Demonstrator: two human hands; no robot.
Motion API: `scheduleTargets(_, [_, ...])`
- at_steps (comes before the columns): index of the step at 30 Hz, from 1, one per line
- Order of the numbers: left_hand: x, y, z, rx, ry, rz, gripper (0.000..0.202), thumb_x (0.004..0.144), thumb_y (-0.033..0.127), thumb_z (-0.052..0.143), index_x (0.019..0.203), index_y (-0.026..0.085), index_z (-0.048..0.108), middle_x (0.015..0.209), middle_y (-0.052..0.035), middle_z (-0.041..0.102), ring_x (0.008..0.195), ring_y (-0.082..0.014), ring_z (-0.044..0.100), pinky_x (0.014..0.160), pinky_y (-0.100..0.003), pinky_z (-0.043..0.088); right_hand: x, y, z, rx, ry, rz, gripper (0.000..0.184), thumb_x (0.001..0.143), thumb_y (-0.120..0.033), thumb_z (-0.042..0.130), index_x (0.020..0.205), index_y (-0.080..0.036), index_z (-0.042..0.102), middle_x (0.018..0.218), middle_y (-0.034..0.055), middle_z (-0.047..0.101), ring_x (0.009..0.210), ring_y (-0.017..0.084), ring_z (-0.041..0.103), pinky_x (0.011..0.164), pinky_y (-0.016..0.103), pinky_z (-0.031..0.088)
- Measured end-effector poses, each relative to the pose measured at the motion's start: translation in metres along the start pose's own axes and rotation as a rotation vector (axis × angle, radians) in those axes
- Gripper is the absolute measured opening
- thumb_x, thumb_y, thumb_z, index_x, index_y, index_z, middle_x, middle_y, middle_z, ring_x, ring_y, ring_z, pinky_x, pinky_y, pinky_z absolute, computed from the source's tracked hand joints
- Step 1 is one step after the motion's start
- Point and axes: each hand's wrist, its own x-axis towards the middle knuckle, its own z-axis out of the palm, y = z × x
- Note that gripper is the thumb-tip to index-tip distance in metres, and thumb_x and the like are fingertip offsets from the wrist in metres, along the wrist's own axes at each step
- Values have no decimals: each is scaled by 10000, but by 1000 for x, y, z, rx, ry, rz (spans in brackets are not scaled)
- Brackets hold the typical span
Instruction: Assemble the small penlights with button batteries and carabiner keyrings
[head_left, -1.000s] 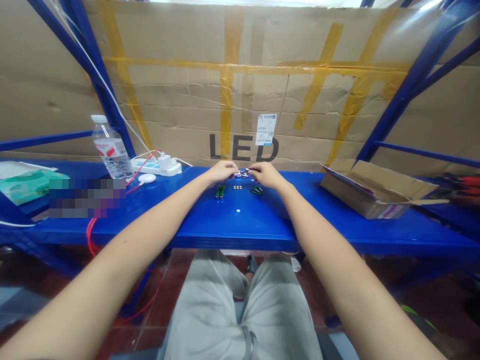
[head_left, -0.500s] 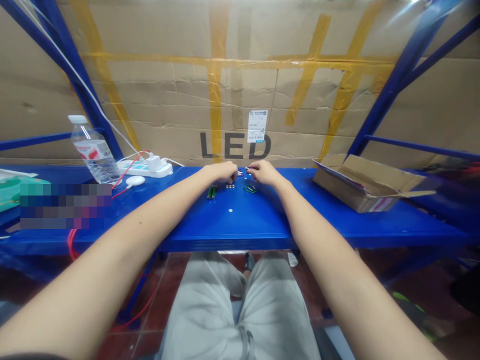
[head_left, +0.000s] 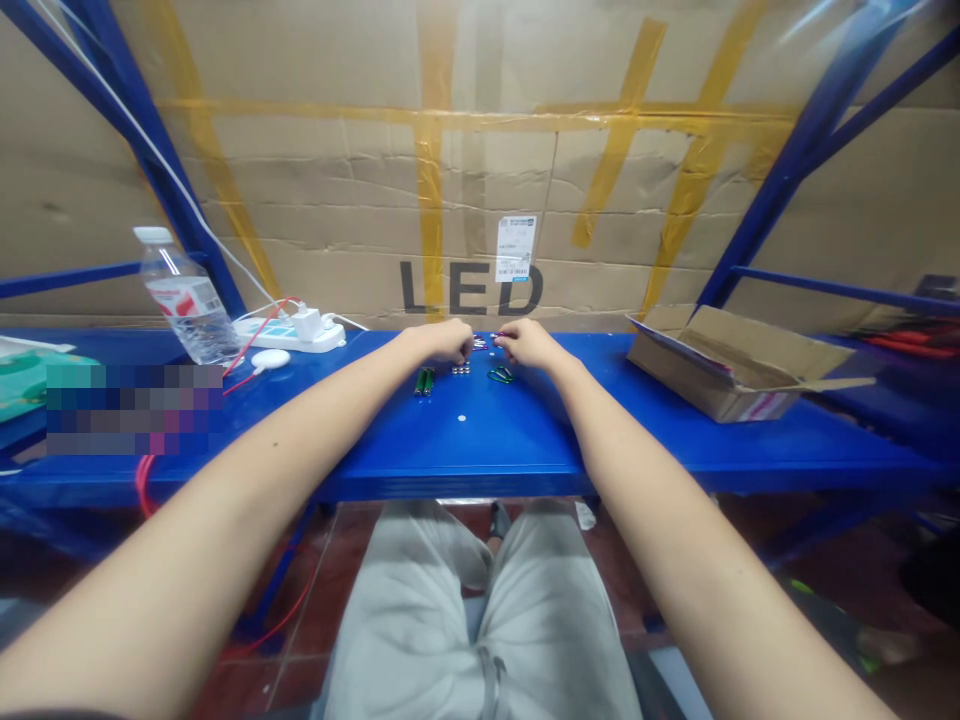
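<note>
Both my arms reach out over a blue metal shelf (head_left: 480, 450). My left hand (head_left: 444, 340) and my right hand (head_left: 528, 343) meet at its far middle, fingers curled in a pinch on small coloured bits (head_left: 484, 342) between them, too small to name. In front of the hands lie two green batteries (head_left: 424, 381), a short row of small silver pieces (head_left: 460, 369) and a green clip-like piece (head_left: 500, 375). A tiny white dot (head_left: 461, 418) lies nearer to me.
A water bottle (head_left: 186, 300), a white power strip (head_left: 289, 334) with a charger and red cable, and a white puck (head_left: 270, 359) stand at the left. An open cardboard box (head_left: 739, 372) sits at the right. A taped cardboard wall marked LED backs the shelf.
The view has shifted slightly right and down. Both hands stay together at the same spot, still working on the small parts.
</note>
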Motion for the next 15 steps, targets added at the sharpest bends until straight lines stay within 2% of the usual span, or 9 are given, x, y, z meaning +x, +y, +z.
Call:
scheduleTargets(8, [-5,-3,-1,-5,-20,-25,201,631,26,656,674,194,756,603,6,629,564,-122,485,631,-260,355,4,6,4,-7,-9,-23,236,910,-230,575,682,-174,595,548,1,569,506,134,525,566,270,393])
scheduleTargets(15, [-7,-7,-1,0,-26,-25,223,636,43,644,731,195,776,681,-16,685,624,-129,535,639,-244,367,4,5,4,-45,-2,-42,251,907,-257,581,671,-172,596,541,-1,572,520,131,515,566,264,376])
